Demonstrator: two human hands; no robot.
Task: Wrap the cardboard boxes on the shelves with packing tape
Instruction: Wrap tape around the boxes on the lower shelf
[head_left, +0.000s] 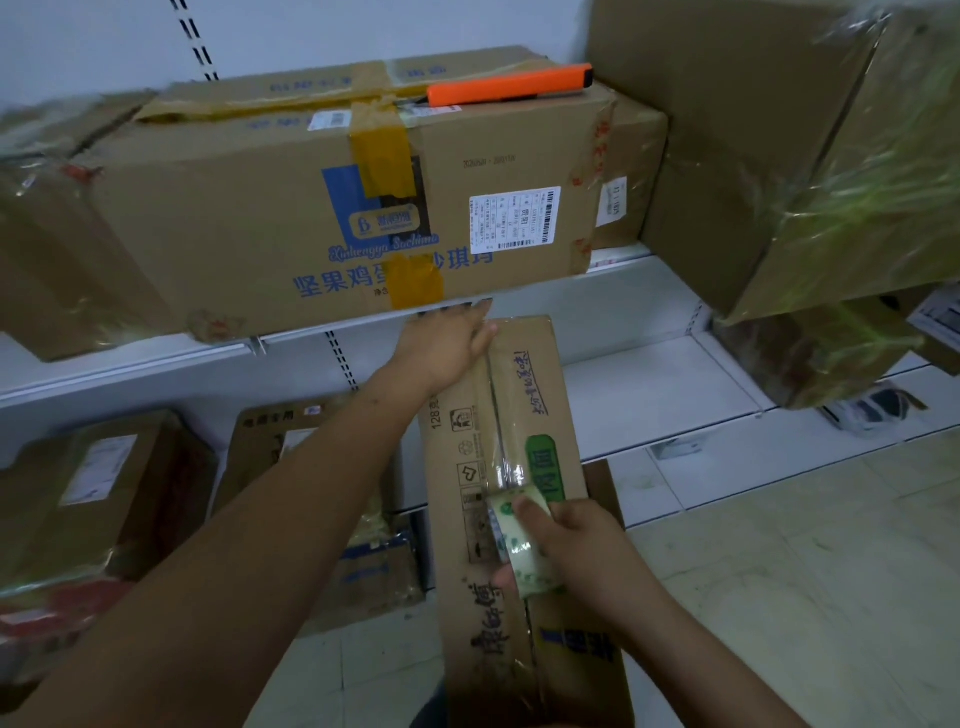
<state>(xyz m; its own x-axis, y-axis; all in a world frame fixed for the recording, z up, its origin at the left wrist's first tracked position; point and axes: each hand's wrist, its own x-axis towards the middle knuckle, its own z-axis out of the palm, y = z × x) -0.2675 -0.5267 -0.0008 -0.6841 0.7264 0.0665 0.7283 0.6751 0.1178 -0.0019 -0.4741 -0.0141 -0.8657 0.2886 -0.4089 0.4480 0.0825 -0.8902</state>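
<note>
In the lower centre of the frame I see a long cardboard box (519, 519) running from the bottom edge up to the white shelf (649, 312). My left hand (447, 345) lies flat on its far end, fingers straight, holding nothing. My right hand (566, 551) has its grip curled round a roll of clear packing tape (519, 540), pressed against the box's top face; a strip of tape runs along the centre seam above the roll. On the shelf, upper centre, sits a large printed box (322, 208) with an orange cutter (511, 84) lying on top. More wrapped boxes (831, 156) fill the upper right.
</note>
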